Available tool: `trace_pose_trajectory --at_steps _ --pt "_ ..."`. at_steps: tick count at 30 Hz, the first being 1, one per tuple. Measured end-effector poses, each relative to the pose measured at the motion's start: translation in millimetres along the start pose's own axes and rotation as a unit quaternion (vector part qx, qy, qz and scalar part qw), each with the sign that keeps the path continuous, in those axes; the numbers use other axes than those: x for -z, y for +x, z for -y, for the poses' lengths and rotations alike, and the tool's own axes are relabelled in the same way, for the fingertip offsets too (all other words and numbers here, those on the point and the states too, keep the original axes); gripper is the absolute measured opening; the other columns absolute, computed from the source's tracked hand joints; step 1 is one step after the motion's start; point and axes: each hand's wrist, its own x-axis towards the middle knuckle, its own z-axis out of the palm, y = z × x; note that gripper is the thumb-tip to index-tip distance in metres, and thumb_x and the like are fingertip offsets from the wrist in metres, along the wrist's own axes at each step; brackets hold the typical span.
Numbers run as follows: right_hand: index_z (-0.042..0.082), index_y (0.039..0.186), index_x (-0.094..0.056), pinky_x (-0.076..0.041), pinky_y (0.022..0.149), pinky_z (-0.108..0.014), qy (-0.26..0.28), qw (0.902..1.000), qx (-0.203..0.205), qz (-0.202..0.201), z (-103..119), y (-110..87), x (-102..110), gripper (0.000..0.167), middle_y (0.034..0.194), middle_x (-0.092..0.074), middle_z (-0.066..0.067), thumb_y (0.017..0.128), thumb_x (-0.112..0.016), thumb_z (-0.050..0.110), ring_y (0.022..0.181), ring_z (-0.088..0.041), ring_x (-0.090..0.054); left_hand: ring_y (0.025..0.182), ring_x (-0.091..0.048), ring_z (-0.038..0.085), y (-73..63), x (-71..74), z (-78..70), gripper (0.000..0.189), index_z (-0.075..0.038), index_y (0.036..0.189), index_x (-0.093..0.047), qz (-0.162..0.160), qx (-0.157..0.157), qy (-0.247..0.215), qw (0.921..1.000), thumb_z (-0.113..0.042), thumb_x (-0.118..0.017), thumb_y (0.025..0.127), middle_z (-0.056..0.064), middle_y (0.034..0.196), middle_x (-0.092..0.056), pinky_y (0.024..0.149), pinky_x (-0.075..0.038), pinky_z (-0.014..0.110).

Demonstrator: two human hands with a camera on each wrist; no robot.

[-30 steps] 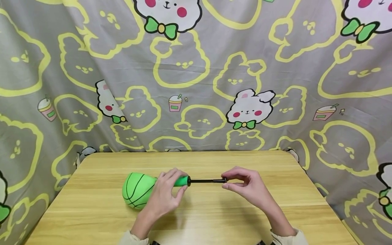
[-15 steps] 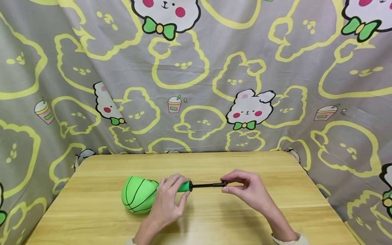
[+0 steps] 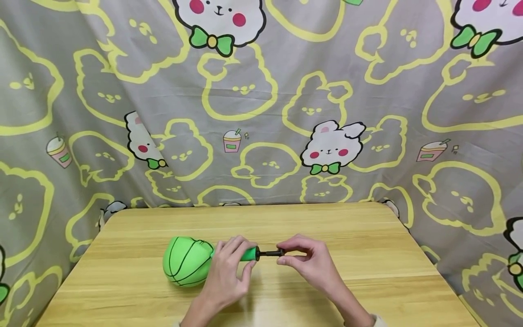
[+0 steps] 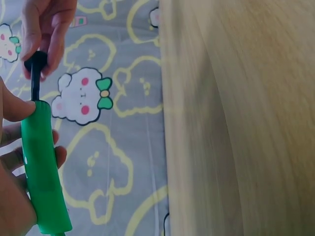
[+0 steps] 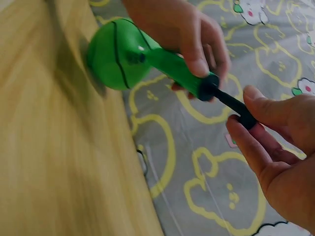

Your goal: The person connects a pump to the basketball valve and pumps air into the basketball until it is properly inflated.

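A soft green ball point(image 3: 185, 261) with black seam lines and a dent near its top lies on the table's left part. A green hand pump point(image 4: 42, 167) extends rightward from it, joined to the ball at the pump's end in the right wrist view. My left hand point(image 3: 229, 270) grips the pump barrel, fingers over it and thumb near the black collar point(image 5: 208, 87). My right hand point(image 3: 312, 262) pinches the black handle point(image 5: 247, 119) at the end of the thin rod between thumb and fingers. A short length of rod shows between collar and handle.
The wood-grain table point(image 3: 367, 236) spreads around both hands. Behind it and at both sides hangs a grey curtain point(image 3: 261, 113) printed with yellow outlines and white bunnies.
My right hand has moved left with the handle, and less of the pump rod shows. My left hand keeps its grip on the barrel; the ball lies nearly where it was.
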Motion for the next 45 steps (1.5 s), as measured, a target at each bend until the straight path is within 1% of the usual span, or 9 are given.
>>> trace_pose_trajectory --at_steps 3,7,10,14,18,22,31,37,45 --pt "-0.002 0.107 -0.077 -0.06 0.074 -0.039 0.003 0.9999 0.0 -0.011 -3.1 -0.5 -9.2 0.027 0.102 -0.071 -0.023 0.081 -0.083 0.0 0.097 -0.022 -0.072 0.097 -0.063 0.011 -0.8 -0.8 -1.4 0.033 -0.014 0.11 -0.07 0.002 0.0 0.001 1.0 -0.016 -0.074 0.077 -0.006 0.103 -0.064 0.082 -0.042 0.035" --pt "0.001 0.107 -0.078 -0.059 0.075 -0.038 0.0 0.9998 -0.011 -0.019 -7.1 -0.9 -19.7 0.027 0.102 -0.073 -0.018 0.081 -0.083 -0.002 0.097 -0.021 -0.072 0.098 -0.062 0.01 -1.6 -1.7 -4.3 0.032 -0.015 0.11 -0.07 0.015 0.002 0.0 0.9999 -0.016 -0.073 0.078 -0.007 0.103 -0.064 0.082 -0.041 0.034" --pt "0.004 0.107 -0.078 -0.059 0.077 -0.037 0.0 0.9996 -0.021 -0.02 -8.7 -1.2 -24.4 0.027 0.103 -0.073 -0.017 0.081 -0.082 -0.004 0.098 -0.021 -0.071 0.1 -0.062 0.011 -1.8 -1.5 -5.9 0.032 -0.015 0.11 -0.07 0.021 0.005 -0.003 0.9998 -0.016 -0.073 0.078 -0.008 0.103 -0.064 0.082 -0.04 0.034" --pt "0.005 0.108 -0.078 -0.059 0.078 -0.037 0.004 0.9996 -0.025 -0.014 -8.3 -1.3 -25.0 0.026 0.104 -0.072 -0.015 0.083 -0.081 -0.003 0.1 -0.024 -0.071 0.098 -0.062 0.01 -1.5 -0.3 -4.5 0.032 -0.016 0.111 -0.07 0.024 0.0 -0.003 0.9997 -0.015 -0.074 0.079 -0.009 0.104 -0.063 0.083 -0.041 0.035" --pt "0.004 0.108 -0.076 -0.059 0.08 -0.038 0.013 0.9997 -0.018 0.01 -6.1 -0.5 -21.7 0.024 0.106 -0.071 -0.012 0.085 -0.082 0.003 0.103 -0.031 -0.07 0.097 -0.061 0.01 -1.8 2.6 -1.0 0.032 -0.017 0.112 -0.068 0.029 -0.004 -0.01 0.9995 -0.015 -0.075 0.08 -0.009 0.105 -0.063 0.084 -0.042 0.035" --pt "0.004 0.108 -0.075 -0.058 0.082 -0.039 0.021 0.9995 -0.01 0.023 -2.0 0.9 -15.8 0.024 0.107 -0.069 -0.014 0.085 -0.082 0.002 0.104 -0.035 -0.069 0.097 -0.061 0.011 -1.3 6.0 2.6 0.031 -0.017 0.113 -0.068 0.034 -0.002 -0.014 0.9993 -0.017 -0.075 0.082 -0.008 0.105 -0.062 0.085 -0.044 0.036" --pt "0.006 0.108 -0.075 -0.058 0.082 -0.039 0.0 0.9996 0.005 0.029 9.5 5.2 5.1 0.024 0.108 -0.069 -0.013 0.085 -0.081 0.001 0.102 -0.029 -0.07 0.101 -0.062 0.013 1.0 13.8 10.5 0.03 -0.018 0.115 -0.068 0.033 0.025 -0.021 0.9989 -0.017 -0.075 0.085 -0.008 0.109 -0.064 0.086 -0.044 0.038" --pt "0.003 0.111 -0.074 -0.058 0.082 -0.041 0.001 0.999 0.017 0.041 17.3 4.6 24.6 0.026 0.11 -0.068 -0.017 0.086 -0.079 -0.003 0.103 -0.026 -0.069 0.102 -0.063 0.012 1.8 17.6 13.5 0.03 -0.017 0.114 -0.068 0.029 0.037 -0.021 0.9987 -0.016 -0.076 0.085 -0.009 0.109 -0.065 0.086 -0.043 0.036" --pt "0.003 0.11 -0.073 -0.058 0.081 -0.042 -0.001 0.9986 0.008 0.053 23.6 4.3 44.8 0.025 0.11 -0.068 -0.016 0.086 -0.079 -0.004 0.103 -0.025 -0.07 0.103 -0.064 0.014 3.0 19.9 13.4 0.03 -0.016 0.114 -0.068 0.025 0.04 -0.014 0.9988 -0.017 -0.075 0.085 -0.007 0.11 -0.066 0.087 -0.044 0.038"
